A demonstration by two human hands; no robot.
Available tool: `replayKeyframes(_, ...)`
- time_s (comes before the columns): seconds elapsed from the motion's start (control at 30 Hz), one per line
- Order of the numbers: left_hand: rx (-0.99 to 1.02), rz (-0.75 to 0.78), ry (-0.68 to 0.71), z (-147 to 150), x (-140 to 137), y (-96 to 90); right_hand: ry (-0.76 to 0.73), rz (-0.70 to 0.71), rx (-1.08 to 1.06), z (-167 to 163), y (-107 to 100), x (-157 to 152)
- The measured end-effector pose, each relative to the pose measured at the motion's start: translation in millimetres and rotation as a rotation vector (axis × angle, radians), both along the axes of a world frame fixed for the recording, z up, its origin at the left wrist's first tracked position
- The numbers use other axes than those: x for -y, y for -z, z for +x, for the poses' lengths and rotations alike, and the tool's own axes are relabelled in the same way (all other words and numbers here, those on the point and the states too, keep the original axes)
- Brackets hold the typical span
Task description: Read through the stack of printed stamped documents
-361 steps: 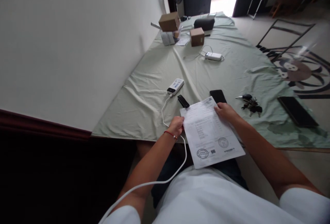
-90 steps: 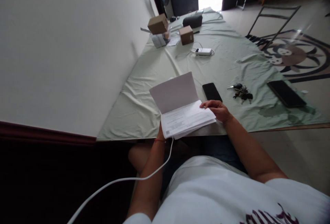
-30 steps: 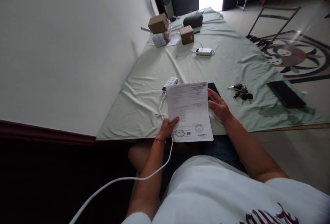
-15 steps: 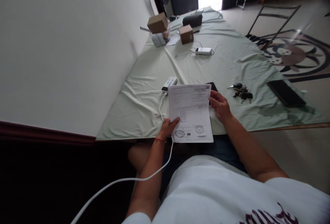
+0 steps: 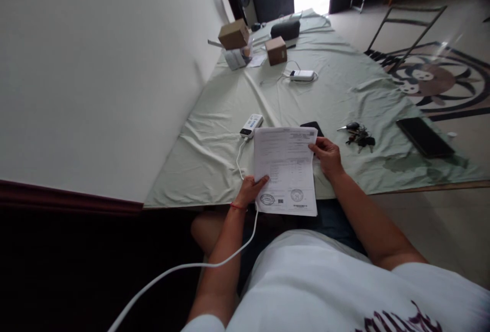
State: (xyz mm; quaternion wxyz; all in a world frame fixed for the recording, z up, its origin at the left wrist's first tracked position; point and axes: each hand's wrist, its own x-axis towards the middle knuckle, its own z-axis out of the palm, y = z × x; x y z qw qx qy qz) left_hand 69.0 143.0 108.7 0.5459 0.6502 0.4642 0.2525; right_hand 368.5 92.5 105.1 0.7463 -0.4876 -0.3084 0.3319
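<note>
Printed papers (image 5: 285,169), with round and oval stamps near the bottom, are held up over the table's near edge. My left hand (image 5: 250,189) is closed on their lower left side, thumb on top. At the upper right edge, my right hand (image 5: 327,156) pinches the papers, with its thumb on the front. Just beyond their top left corner lies a white power bank (image 5: 251,126) with a white cable (image 5: 239,158) plugged in. A dark flat object (image 5: 312,127) is partly hidden behind the papers' top edge.
A bunch of keys (image 5: 360,135) and a black phone (image 5: 424,137) lie to the right on the green tablecloth (image 5: 214,143). Farther off are another white power bank (image 5: 302,75), cardboard boxes (image 5: 276,50) and a dark case (image 5: 285,29). A wall (image 5: 115,77) borders the left.
The papers have shifted slightly right and down, showing more of the dark flat object behind. My right thumb now lies over the front of their edge.
</note>
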Motion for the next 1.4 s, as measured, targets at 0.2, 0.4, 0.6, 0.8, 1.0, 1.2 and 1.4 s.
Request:
replayKeyframes(0.2, -0.032, 0.043, -0.016, -1, -2, 6.6, 0.085, 0.037, 0.075, 0, 1, 1)
replayKeyframes(0.4, 0.042, -0.028, -0.029, 0, 1, 3.1, 0.104, 0.041, 0.093, -2, -1, 2)
replayKeyframes(0.6, 0.043, -0.051, -0.031, 1, 2, -1.2, 0.102, 0.026, 0.092, -3, 0, 2)
replayKeyframes(0.8, 0.056, -0.1, -0.061, -1, 0, 0.4, 0.028, 0.069, 0.13, -2, -3, 7)
replayKeyframes(1.0, 0.162, -0.166, -0.124, -2, 2, 0.1, -0.484, 0.047, 0.203, -1, -12, 22)
replayKeyframes(1.2, 0.233, -0.147, -0.181, -5, -1, 3.3, -0.702, 0.009, 0.155, 6, -7, 27)
replayKeyframes(1.4, 0.242, 0.126, -0.32, -11, -9, -1.0, -0.58, 0.012, 0.029, 7, -12, 28)
